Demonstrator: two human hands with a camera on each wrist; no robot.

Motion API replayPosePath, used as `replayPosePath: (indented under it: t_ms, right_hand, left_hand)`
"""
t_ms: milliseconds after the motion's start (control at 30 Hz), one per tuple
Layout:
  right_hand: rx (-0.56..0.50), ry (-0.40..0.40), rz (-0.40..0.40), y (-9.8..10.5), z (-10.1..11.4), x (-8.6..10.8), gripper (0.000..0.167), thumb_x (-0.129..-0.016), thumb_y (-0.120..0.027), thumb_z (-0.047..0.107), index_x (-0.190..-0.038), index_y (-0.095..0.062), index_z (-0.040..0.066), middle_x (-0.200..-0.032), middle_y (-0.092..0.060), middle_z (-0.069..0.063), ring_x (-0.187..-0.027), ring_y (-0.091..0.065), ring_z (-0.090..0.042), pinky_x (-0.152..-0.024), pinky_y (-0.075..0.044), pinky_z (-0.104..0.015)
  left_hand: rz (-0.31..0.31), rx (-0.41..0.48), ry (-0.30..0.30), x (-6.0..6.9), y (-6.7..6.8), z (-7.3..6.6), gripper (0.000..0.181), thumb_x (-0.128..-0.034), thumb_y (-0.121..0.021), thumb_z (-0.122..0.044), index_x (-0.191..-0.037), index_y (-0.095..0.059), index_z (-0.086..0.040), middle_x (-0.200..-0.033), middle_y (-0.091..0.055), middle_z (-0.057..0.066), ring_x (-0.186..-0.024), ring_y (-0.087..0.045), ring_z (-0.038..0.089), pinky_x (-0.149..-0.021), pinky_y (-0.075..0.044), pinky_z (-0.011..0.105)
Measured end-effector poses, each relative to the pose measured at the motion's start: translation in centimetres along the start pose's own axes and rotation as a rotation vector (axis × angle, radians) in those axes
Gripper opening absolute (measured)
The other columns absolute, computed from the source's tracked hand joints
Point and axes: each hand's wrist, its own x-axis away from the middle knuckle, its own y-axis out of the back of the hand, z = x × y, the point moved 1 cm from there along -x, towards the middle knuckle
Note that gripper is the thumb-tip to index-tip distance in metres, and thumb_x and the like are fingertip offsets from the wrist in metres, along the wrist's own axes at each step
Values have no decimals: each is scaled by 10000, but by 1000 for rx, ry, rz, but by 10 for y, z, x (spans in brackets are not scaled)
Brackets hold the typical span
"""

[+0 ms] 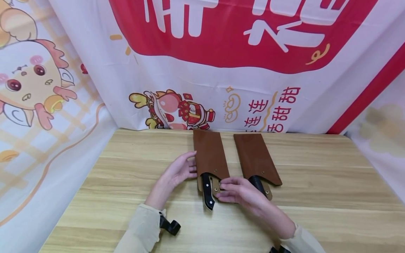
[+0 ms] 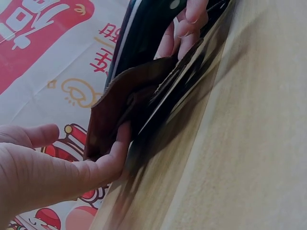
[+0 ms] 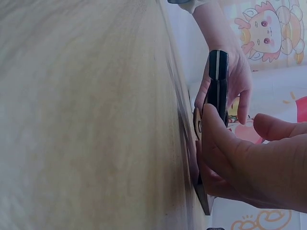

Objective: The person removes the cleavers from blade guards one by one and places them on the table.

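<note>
A brown leather sheath [image 1: 210, 151] lies on the table, with the black riveted handle of a knife [image 1: 207, 191] sticking out of its near end. My left hand [image 1: 181, 170] is at the sheath's left edge. In the left wrist view its fingertips touch that edge, and the thumb [image 2: 41, 135] stands apart. My right hand [image 1: 242, 193] reaches the sheath's near right corner, by the tan strap [image 1: 216, 186]. Its fingers are extended there, and the right wrist view shows its thumb [image 3: 278, 127] away from the leather.
To the right lies a second brown sheath [image 1: 256, 154] with a black handle [image 1: 257, 184], partly behind my right hand. Both sheaths rest on a wooden table [image 1: 316, 182]. A printed cloth [image 1: 190, 80] hangs along the table's back edge.
</note>
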Motion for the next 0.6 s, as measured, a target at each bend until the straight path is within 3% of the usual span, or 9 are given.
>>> replayPosePath:
  t_ms: [267, 467, 600]
  right_hand:
    - [0, -10, 1, -1, -1, 0, 437, -1026, -595, 64, -1334, -430, -199, -1228, -568, -252, -1113, -680, -335, -1007, -547, -436]
    - [10, -5, -17, -2, -2, 0, 489, -1026, -596, 73, -1363, -389, -213, -1265, -533, -282, -1120, -670, -342, -999, -552, -443]
    - [34, -4, -26, -2, -2, 0, 498, -1029, -589, 75, -1374, -380, -217, -1287, -514, -299, -1133, -664, -363, -1002, -551, -438]
  left_hand:
    - [-28, -85, -37, 0, -2, 5, 552, -1071, -518, -107, -1559, -310, 46, -1349, -570, 230, -1116, -600, 284, -1063, -455, 511]
    - [-63, -93, -47, -1, -7, 9, 553, -1027, -565, -14, -1535, -357, 50, -1243, -644, 179, -1012, -636, 230, -923, -505, 410]
    - [-79, -90, -59, -1, -10, 10, 569, -1018, -555, 21, -1543, -340, 61, -1303, -614, 234, -1030, -634, 250, -947, -503, 434]
